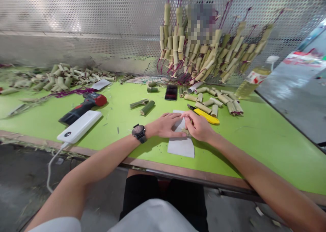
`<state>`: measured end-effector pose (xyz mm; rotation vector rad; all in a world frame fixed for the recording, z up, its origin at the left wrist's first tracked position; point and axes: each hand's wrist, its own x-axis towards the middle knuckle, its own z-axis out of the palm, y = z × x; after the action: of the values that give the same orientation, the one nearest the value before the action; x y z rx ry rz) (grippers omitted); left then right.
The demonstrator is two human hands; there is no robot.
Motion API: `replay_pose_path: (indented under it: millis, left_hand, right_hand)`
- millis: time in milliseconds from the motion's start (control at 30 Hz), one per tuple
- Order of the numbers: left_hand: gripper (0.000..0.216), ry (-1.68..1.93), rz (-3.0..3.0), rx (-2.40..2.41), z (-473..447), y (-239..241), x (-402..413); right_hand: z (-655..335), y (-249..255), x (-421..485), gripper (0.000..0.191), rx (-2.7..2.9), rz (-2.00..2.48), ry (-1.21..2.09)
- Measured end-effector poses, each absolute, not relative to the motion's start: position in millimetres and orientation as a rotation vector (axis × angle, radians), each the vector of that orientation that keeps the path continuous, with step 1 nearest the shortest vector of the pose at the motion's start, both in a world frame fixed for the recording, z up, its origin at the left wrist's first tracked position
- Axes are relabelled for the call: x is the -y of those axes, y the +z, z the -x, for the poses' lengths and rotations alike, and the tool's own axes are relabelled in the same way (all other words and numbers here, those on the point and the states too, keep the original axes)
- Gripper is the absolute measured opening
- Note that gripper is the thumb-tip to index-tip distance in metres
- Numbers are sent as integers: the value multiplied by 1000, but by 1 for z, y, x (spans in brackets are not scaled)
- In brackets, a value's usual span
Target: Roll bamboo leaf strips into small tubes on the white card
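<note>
A white sheet of paper lies on the green table in front of me. My left hand rests flat across it from the left, fingers stretched out and thumb pointing right. My right hand is closed over the sheet from the right, its fingers curled around a short bamboo piece. Only a small end of that piece shows, beside my left thumb; the rest is hidden. Just behind my right hand lies a yellow utility knife, with its dark tip pointing left.
A cordless drill and a white power bank with a cable lie at left. Bamboo tubes are heaped behind them; more cut tubes lie at right. Strung bamboo bundles hang on the perforated metal panel. An oil bottle stands back right.
</note>
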<state>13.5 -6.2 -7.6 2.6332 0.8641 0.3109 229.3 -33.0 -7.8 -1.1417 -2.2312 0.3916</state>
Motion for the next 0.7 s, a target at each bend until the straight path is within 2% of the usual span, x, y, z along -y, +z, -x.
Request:
replay_pose_path:
  millis: [433,700]
  left_hand:
    - [79,394,-2610,-843,-15,-8,7]
    - [69,346,-2606,-866,-16,-7,6]
  right_hand:
    - [-223,-4,36,32,2287,1321,347]
    - [-221,-5,39,43,2407,1318,223]
